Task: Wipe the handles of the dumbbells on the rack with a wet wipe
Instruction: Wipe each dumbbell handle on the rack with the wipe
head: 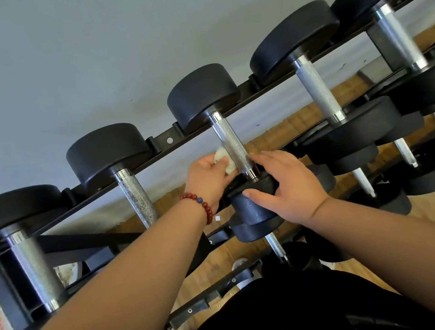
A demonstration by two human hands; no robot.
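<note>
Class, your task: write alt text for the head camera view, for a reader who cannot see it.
A person's left hand holds a white wet wipe against the knurled steel handle of one dumbbell on a black rack, while the right hand grips that dumbbell's near head. More dumbbells sit in a row on both sides.

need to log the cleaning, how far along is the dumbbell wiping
Mid-job. The left hand presses the wipe against the middle dumbbell's handle, low down, while the right hand holds its front weight. No handle shows whether it is already wiped, so the neighbouring handles and lower rows may remain.
</note>
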